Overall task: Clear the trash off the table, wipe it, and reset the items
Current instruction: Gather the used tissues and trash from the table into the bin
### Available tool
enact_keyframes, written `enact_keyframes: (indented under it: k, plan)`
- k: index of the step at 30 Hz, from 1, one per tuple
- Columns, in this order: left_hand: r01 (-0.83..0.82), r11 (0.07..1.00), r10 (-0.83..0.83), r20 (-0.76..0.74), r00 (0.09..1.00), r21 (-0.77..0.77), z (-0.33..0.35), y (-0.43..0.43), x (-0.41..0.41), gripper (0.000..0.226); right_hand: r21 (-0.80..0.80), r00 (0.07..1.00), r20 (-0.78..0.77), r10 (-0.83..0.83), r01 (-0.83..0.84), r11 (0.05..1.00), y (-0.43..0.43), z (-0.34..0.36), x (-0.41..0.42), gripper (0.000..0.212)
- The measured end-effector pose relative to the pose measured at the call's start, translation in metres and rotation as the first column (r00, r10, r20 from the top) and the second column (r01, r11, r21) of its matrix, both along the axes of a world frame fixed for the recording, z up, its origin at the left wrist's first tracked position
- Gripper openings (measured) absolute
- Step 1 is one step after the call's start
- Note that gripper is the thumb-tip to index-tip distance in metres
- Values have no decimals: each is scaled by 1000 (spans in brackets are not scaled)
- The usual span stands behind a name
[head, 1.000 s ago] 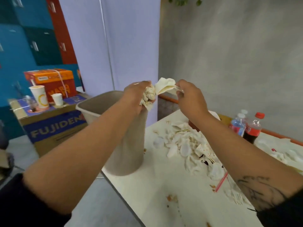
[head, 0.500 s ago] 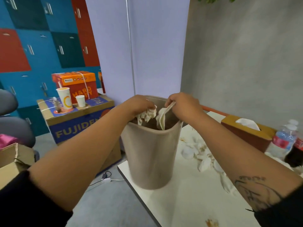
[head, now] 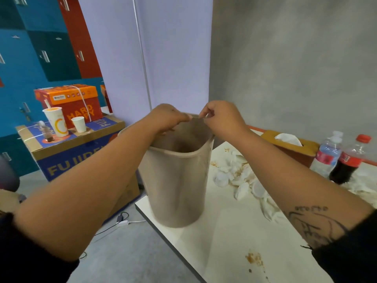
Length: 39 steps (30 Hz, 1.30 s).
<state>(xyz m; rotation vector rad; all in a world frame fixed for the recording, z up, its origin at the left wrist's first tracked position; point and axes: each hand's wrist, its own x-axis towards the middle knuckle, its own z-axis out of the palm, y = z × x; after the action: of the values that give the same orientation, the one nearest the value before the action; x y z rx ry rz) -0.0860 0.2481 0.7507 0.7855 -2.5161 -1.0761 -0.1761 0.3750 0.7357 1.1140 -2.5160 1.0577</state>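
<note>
Both curled close together over bin (head: 179,180), left hand (head: 168,117), right hand (head: 221,117), grip unclear

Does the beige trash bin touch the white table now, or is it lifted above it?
Touching. The head view shows the trash bin standing with its base on the table near the corner, no gap under it.

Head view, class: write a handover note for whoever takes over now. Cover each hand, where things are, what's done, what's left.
Left hand: above the bin mouth, grip curled, no trash visible in it.
Right hand: beside it, fingertips pinched, likewise; rim contact unclear.
Bin stands on the table corner. Crumpled white trash lies to its right, near the tissue box, water bottle and cola bottle.
Done: no step finished.
Left: bin remaining trash, wipe stains, reset items.
</note>
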Motion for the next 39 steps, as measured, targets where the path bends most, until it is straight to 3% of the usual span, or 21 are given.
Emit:
enact_keyframes:
  k: [5,12,20,29,33,39]
  plan:
    - [55,997,-67,-335,940,-46,24,42,-2,13,-100,999,-19,-28,26,995,36,3,-6,25]
    - [135,976,-203,-494,846,-170,24,129,-32,5,-84,988,-39,-152,148,985,116,0,-20,23]
    - [322,944,-324,-378,867,-70,-32,229,-65,26,8,956,55,-289,289,957,226,-34,-36,15]
    - [390,921,-383,-177,907,7,-128,298,-83,8,171,912,161,-377,350,921,300,-111,-45,21]
    - [427,904,-427,-21,904,1,-161,308,-89,7,436,877,97,-471,388,812,310,-142,-44,19]
    - [479,878,-477,125,870,19,-190,302,-107,8,639,815,86,-574,397,659,319,-180,-50,19]
